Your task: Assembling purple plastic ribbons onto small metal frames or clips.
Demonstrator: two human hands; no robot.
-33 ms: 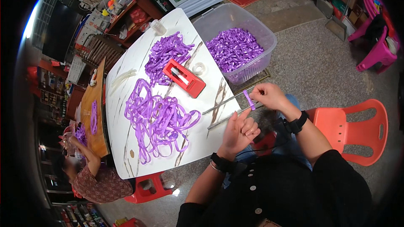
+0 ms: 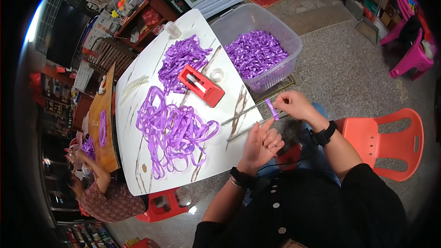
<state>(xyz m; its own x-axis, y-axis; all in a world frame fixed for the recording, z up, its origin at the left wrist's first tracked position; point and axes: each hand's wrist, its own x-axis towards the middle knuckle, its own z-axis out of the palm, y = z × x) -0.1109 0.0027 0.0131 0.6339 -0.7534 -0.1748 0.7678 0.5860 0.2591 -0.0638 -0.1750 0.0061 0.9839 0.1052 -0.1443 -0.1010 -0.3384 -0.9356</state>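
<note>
A short purple ribbon [image 2: 272, 109] spans two thin metal rods [image 2: 245, 112] that jut past the table's right edge. My right hand [image 2: 292, 104] is closed in a pinch at the ribbon, beside the rods. Just below, my left hand [image 2: 262, 148] has its index finger stretched up to the ribbon's lower end. The thumb stands apart and the other fingers curl loosely, with nothing held in them. Left of the hands, a tangle of long purple ribbon [image 2: 172, 131] lies on the white marbled table [image 2: 138, 177]. Behind it is a heap of purple ribbon pieces [image 2: 183, 57].
A red tape dispenser [image 2: 202, 86] and a clear tape roll [image 2: 216, 75] sit on the table. Beyond its right edge, a clear plastic bin [image 2: 294, 46] holds many purple ribbon pieces. An orange chair [image 2: 386, 142] stands right of me. A person [image 2: 110, 197] works at the left.
</note>
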